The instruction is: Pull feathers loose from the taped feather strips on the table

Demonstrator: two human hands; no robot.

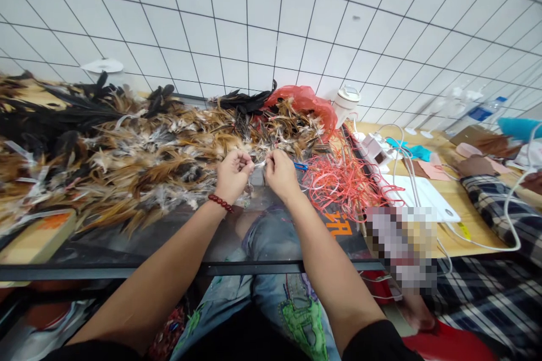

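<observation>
My left hand (pixel 234 174), with a red bead bracelet (pixel 221 202) on its wrist, is closed in a pinch. Facing it a short way off is my right hand (pixel 279 171), its fingers also pinched together. Between the fingertips shows a small whitish wisp (pixel 259 164); its kind is too small to tell. Both hands are over the near edge of a wide pile of brown, white and black feathers (pixel 161 146). A small grey block (pixel 257 176) lies under them. Close to my right hand is a blue-handled tool (pixel 301 167), partly hidden.
Tangled pink-red strands (pixel 339 180) lie to the right, before a red plastic bag (pixel 302 102) and white lidded cup (pixel 346 102). Chargers with cables (pixel 376 149) and a white board (pixel 423 197) follow. A co-worker's plaid sleeve (pixel 491 203) is at right. A tiled wall (pixel 262 17) stands behind.
</observation>
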